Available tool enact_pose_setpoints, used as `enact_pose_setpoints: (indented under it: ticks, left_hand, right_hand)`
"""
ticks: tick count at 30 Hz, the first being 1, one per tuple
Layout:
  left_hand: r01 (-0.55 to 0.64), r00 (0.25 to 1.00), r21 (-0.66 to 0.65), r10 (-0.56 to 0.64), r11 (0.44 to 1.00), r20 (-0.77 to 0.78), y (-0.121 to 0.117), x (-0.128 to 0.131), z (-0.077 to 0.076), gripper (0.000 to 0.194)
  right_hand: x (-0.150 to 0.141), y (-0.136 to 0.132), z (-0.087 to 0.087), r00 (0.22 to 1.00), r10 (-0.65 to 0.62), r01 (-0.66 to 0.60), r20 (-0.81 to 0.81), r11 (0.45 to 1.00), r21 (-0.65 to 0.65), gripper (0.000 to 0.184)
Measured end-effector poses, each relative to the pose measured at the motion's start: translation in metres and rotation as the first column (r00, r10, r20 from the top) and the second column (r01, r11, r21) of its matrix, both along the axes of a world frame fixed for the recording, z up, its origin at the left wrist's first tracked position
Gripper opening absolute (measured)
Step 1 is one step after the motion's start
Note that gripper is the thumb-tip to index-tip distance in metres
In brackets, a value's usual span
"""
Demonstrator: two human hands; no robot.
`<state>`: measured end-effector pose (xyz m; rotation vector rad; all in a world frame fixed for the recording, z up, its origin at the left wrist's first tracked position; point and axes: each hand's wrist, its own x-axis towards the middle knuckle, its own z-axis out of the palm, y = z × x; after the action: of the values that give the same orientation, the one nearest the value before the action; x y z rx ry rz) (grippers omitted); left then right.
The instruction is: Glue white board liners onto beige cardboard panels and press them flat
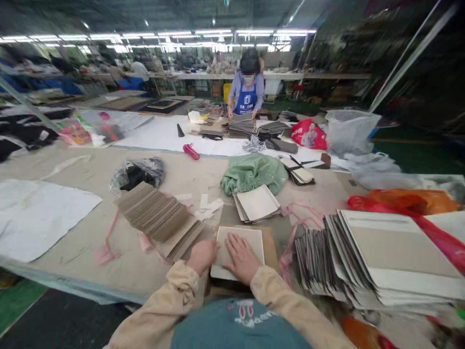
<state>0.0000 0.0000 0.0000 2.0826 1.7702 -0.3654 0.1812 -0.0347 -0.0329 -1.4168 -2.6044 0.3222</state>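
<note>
A square, light-coloured panel [257, 241] with a pale border lies in front of me on a brown board [271, 247]. My right hand [242, 258] rests flat on it, fingers stretched out. At the panel's left edge my left hand [203, 255] is closed, its fingers curled; what they pinch, if anything, is hidden. Close by on the left is a long row of grey-brown cards [154, 211], leaning on one another. Just beyond the panel sits a small stack of similar pale squares [257, 203].
Large layered panels [403, 247] are piled at the right. A green cloth bundle [254, 172], a plastic-wrapped black bundle [140, 174] and pink ties [290, 242] lie around the table. Across it, a co-worker [247, 89] handles dark sheets [241, 127].
</note>
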Motion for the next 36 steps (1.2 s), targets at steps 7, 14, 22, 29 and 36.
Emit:
enact_pose_setpoints:
  ticks: [7, 14, 22, 29, 36]
  left_hand:
    - [-0.044, 0.999, 0.008, 0.044, 0.999, 0.013, -0.004, 0.0, 0.005, 0.036]
    - [-0.043, 0.996, 0.229, 0.024, 0.972, 0.085, -0.016, -0.002, 0.015, 0.031]
    - [0.214, 0.956, 0.531, -0.287, 0.82, 0.057, -0.025, 0.044, -0.021, 0.071]
    - [0.253, 0.957, 0.519, -0.289, 0.816, -0.014, -0.024, 0.048, -0.033, 0.071]
    - [0.253, 0.949, 0.56, -0.315, 0.789, 0.016, -0.023, 0.049, -0.039, 0.067]
  right_hand:
    - [0.04, -0.009, -0.006, 0.969, -0.239, 0.235, 0.061, 0.97, 0.061, 0.081]
    - [0.039, -0.012, -0.012, 0.959, -0.283, 0.277, 0.035, 0.954, 0.114, 0.082]
    - [0.041, -0.012, -0.016, 0.96, -0.275, 0.26, 0.057, 0.947, 0.189, 0.082]
    - [0.042, -0.009, -0.018, 0.961, -0.267, 0.256, 0.067, 0.957, 0.139, 0.085]
    - [0.049, -0.017, 0.005, 0.952, -0.303, 0.303, 0.047, 0.953, 0.009, 0.085]
